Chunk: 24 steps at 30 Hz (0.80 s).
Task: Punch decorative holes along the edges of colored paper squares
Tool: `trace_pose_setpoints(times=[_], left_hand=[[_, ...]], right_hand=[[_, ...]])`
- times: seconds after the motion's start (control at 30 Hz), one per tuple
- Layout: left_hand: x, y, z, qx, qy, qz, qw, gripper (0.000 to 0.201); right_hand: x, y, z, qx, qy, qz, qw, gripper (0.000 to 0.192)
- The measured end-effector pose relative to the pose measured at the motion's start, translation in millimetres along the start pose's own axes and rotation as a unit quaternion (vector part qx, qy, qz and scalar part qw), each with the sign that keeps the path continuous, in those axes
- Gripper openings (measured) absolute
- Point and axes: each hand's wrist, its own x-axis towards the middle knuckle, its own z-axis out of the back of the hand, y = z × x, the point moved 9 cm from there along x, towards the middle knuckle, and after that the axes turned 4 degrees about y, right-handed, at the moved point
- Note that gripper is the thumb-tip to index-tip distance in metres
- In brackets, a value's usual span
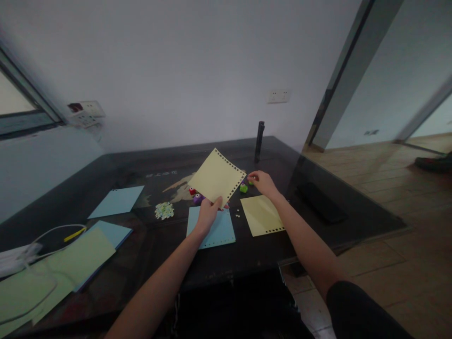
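Note:
My left hand is closed on the lower edge of a pale yellow sheet, which is raised and tilted above the table. A row of small holes runs along its right-hand edges. Beside its right corner, my right hand has thumb and fingers drawn together; what they hold, if anything, is too small to make out. Small green objects lie by these fingertips. A purple one and a red one show behind the sheet. Beneath my left hand lies a blue punched sheet.
Another yellow punched sheet lies under my right forearm. Left of centre is a heap of small paper bits. Blue sheets, green sheets and a white cable occupy the left. A black cylinder stands at the back.

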Motion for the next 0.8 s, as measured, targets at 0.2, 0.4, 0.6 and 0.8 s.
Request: trace_pose_setpoints(times=[0.2,0.4,0.6,0.8], left_hand=[[-4.6,-5.4,-7.4,0.015,0.034,0.016,0.999,0.018],[-2.7,-6.6,-11.7,0.082,0.067,-0.001,0.994,0.020],[-0.5,-2.5,-15.6,0.126,0.092,-0.016,0.988,0.022],[-1.0,-3.0,-15.7,0.150,0.092,-0.019,0.984,0.021]], right_hand=[[0.1,-15.1,31.2,0.200,-0.048,-0.039,0.978,0.020],[-8.7,-8.6,-6.5,0.377,0.076,-0.100,0.918,0.025],[-11.2,3.3,-18.3,0.386,0.108,-0.082,0.912,0.020],[-12.7,5.4,-18.6,0.394,0.119,-0.076,0.908,0.019]])
